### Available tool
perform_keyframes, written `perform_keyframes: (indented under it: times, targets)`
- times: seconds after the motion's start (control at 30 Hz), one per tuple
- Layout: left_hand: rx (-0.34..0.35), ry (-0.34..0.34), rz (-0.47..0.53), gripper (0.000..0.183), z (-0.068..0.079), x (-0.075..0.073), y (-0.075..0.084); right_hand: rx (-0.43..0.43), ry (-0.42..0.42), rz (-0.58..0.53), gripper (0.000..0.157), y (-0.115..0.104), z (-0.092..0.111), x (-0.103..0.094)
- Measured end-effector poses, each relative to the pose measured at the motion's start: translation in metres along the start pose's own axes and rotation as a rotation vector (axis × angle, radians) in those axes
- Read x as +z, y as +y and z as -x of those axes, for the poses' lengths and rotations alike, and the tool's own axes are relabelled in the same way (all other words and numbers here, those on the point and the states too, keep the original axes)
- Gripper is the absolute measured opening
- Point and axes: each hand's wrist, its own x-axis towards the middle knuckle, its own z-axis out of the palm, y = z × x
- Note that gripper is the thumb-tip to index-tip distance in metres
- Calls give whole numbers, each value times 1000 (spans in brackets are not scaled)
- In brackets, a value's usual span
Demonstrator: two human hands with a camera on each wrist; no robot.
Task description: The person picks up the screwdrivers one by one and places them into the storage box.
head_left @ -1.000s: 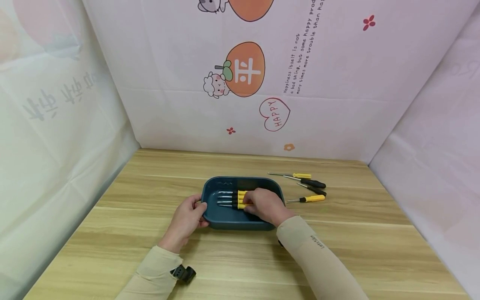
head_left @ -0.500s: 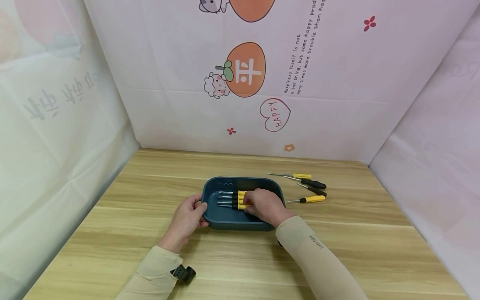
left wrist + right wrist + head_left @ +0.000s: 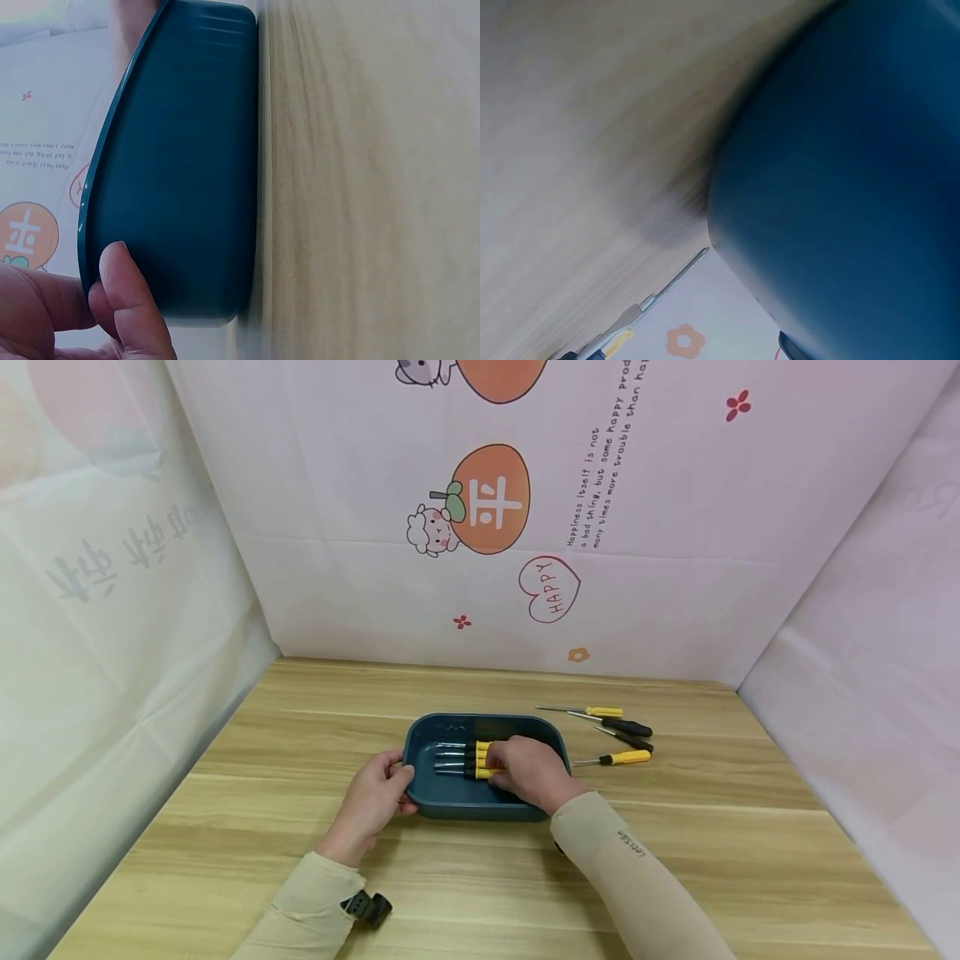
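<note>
A dark blue plastic bin (image 3: 480, 812) sits on the wooden table in the head view. My left hand (image 3: 375, 793) grips its left end, thumb over the rim; the left wrist view shows those fingers (image 3: 131, 304) against the bin's outer wall. Inside lie several screwdrivers (image 3: 471, 762) side by side, their metal shafts pointing left and their yellow-and-black handles to the right. Reaching in from the right, my right hand (image 3: 534, 770) pinches these handles between thumb and fingers and covers their ends. In the right wrist view the bin wall (image 3: 840, 180) hides the hand.
Beyond the bin's right end lie loose screwdrivers: a yellow one (image 3: 603, 712), two black-handled ones, a longer (image 3: 627, 727) and a shorter (image 3: 633, 742), and a yellow-and-black one (image 3: 628, 758) nearest the bin. Printed cloth (image 3: 360, 593) walls the table's back and both sides.
</note>
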Motion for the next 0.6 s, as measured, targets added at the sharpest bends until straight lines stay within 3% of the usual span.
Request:
perform_keyframes:
  times: [0.6]
  targets:
    - [1, -1, -2, 41, 0, 0, 1, -7, 21, -3, 18, 1, 0, 2]
